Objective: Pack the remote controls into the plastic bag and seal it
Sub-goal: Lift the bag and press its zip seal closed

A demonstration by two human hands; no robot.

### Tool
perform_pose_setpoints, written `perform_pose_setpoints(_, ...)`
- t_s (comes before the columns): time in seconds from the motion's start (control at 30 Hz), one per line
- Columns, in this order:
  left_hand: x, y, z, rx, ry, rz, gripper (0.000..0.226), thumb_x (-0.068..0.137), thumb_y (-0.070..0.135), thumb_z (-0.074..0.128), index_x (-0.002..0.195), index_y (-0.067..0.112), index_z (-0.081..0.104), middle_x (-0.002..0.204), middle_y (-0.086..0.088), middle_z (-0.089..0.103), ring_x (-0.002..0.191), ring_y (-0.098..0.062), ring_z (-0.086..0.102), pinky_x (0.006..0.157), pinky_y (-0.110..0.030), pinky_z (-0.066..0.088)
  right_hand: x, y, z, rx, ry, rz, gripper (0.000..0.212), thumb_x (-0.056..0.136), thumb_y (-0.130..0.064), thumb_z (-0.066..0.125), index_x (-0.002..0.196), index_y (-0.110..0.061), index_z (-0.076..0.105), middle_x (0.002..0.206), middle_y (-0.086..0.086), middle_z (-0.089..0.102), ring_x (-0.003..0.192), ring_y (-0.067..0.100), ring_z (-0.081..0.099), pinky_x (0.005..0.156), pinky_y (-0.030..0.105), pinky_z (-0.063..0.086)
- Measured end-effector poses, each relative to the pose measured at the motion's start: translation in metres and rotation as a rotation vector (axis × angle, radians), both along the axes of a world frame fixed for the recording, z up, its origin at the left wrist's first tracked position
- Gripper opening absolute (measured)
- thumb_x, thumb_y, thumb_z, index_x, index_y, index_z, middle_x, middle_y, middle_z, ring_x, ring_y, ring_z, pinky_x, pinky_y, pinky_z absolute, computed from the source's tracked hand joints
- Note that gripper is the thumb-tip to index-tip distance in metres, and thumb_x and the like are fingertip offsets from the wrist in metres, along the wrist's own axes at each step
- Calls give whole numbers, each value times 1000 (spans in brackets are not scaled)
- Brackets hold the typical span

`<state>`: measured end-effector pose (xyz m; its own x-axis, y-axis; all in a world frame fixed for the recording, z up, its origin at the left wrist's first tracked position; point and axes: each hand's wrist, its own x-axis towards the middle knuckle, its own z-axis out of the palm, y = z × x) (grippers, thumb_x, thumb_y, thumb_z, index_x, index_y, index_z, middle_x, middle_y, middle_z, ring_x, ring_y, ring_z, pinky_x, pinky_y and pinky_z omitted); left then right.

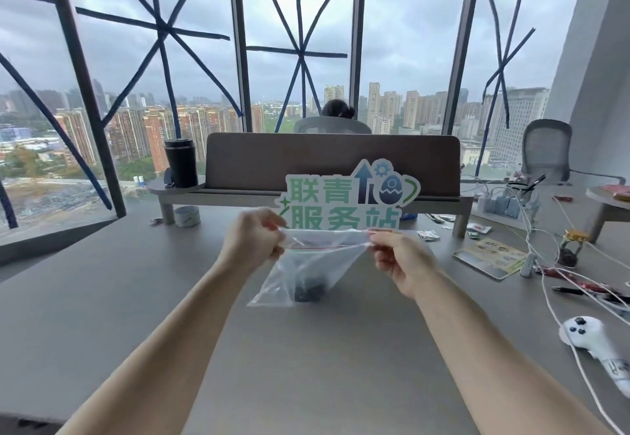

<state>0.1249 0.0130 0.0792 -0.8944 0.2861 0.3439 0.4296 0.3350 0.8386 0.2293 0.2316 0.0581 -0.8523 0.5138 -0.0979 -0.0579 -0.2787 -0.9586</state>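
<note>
A clear plastic bag (317, 264) with a red zip line along its top hangs above the grey table (136, 298). My left hand (252, 240) pinches the left end of the bag's top edge. My right hand (399, 260) pinches the right end, so the top is stretched flat between them. Something dark (308, 293), seemingly a black remote control, sits in the bottom of the bag, blurred by the plastic. I cannot tell whether the zip is closed along its whole length.
A green and white cut-out sign (347, 195) stands just behind the bag against a desk shelf. To the right lie a white handheld controller (586, 339), white cables (552, 301), a small jar (571, 247) and a printed card (491, 257). A black cup (181, 161) stands back left. A person sits beyond the divider.
</note>
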Motion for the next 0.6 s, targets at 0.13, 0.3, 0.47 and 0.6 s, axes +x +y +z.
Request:
perform_pose_setpoints(0.13, -2, -1, 58, 194, 5, -38, 8, 78, 0, 70, 76, 7, 70, 66, -6, 66, 46, -9, 60, 52, -20, 58, 8, -2, 57, 118, 153, -32, 16, 90, 4, 61, 84, -1, 75, 61, 4, 73, 39, 8, 60, 39, 18, 51)
perform_pose_setpoints(0.3, -1, -3, 57, 202, -94, -197, 19, 74, 8, 77, 91, 0, 74, 86, -13, 74, 77, -18, 68, 71, -17, 58, 23, 6, 78, 360, 103, -98, 12, 88, -6, 66, 89, 0, 77, 68, 7, 72, 41, 11, 55, 38, 21, 48)
perform_pose_setpoints(0.47, 1, 5, 21, 94, -20, -166, 22, 73, 0, 75, 71, 22, 75, 62, 6, 71, 59, -9, 61, 59, -12, 51, 35, 9, 77, 557, 10, -147, 16, 81, -10, 73, 74, 5, 75, 51, 4, 53, 35, 15, 34, 35, 18, 27)
perform_pose_setpoints(0.6, 5, 11, 2, 122, -74, -107, 12, 78, 8, 73, 69, 17, 72, 63, -10, 65, 54, -17, 55, 52, -25, 50, 45, 8, 78, 620, 21, -175, 10, 79, -8, 73, 73, -2, 79, 47, 4, 38, 38, 16, 26, 37, 19, 22)
